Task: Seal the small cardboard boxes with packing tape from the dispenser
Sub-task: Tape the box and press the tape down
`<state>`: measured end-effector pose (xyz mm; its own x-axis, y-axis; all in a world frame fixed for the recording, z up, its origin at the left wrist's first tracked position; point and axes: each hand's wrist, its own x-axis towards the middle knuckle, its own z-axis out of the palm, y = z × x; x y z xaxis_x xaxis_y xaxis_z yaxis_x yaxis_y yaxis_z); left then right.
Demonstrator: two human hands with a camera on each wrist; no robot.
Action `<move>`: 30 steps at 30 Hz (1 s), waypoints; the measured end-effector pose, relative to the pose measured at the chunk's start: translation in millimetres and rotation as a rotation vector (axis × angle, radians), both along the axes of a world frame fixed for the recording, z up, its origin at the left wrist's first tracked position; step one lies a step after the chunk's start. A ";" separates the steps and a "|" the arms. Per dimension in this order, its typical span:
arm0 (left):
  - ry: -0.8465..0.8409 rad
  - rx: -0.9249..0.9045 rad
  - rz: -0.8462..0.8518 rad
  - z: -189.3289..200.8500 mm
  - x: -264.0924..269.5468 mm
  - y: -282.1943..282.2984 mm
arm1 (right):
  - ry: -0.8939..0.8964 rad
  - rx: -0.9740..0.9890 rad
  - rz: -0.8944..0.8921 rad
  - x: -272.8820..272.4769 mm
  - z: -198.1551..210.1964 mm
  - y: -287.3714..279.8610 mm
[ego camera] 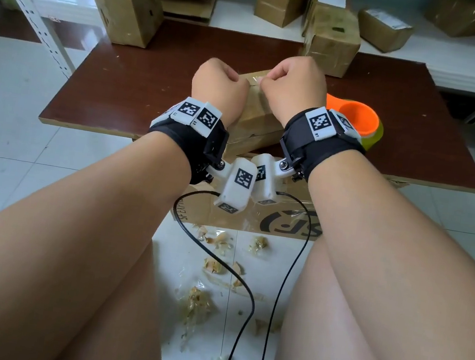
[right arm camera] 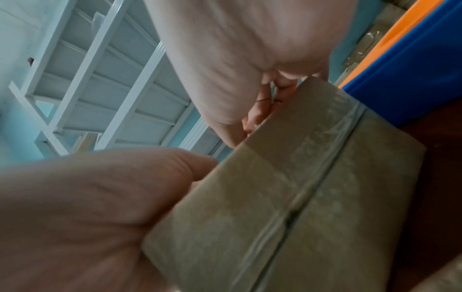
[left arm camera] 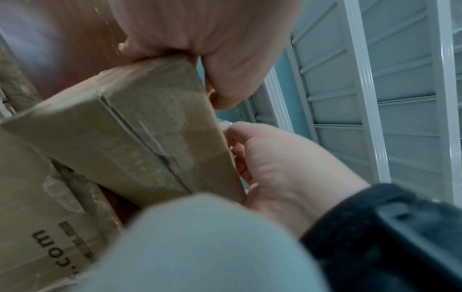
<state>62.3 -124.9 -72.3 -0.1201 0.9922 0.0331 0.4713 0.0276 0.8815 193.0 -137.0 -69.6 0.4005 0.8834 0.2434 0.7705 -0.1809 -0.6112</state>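
- Small box: near end hidden behind both wrists in head view; far top edge covered by left hand and right hand.
- Fingertips of both hands curl out of sight over the box; can't tell whether they pinch tape or just cardboard.
- Tape dispenser: left part behind the right wrist strap; tape roll mostly hidden.
- Left wrist view: blurred pale object blocks the lower frame.
- Right wrist view: motion-blurred; blue-orange object cut by the frame edge.
- Printed carton under the bench: lettering partly covered.
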 end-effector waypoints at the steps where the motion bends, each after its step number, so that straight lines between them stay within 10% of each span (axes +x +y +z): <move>1: -0.022 -0.045 0.021 1.8 1.2 0.3 | -0.007 0.013 -0.015 -2.2 -0.8 0.2; 7: -0.346 -0.418 0.055 12.7 -6.9 -0.2 | 0.211 -0.150 -0.061 6.4 0.6 -3.7; 14: -0.372 0.133 -0.153 22.8 -17.9 -25.7 | 0.458 0.509 -0.005 -3.1 38.0 -35.5; 23: -0.246 0.574 -0.191 29.8 -29.7 -44.0 | 0.263 0.542 -0.002 -14.0 50.0 -68.0; 30: -0.680 0.019 -0.021 27.7 -31.7 -38.4 | 0.321 0.583 0.198 -19.1 45.5 -65.9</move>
<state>30.5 -163.3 -44.6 -0.1010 0.9946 -0.0256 -0.1876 0.0063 0.9822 173.9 -203.0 -24.0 0.3772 0.7083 0.5968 0.5196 0.3716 -0.7694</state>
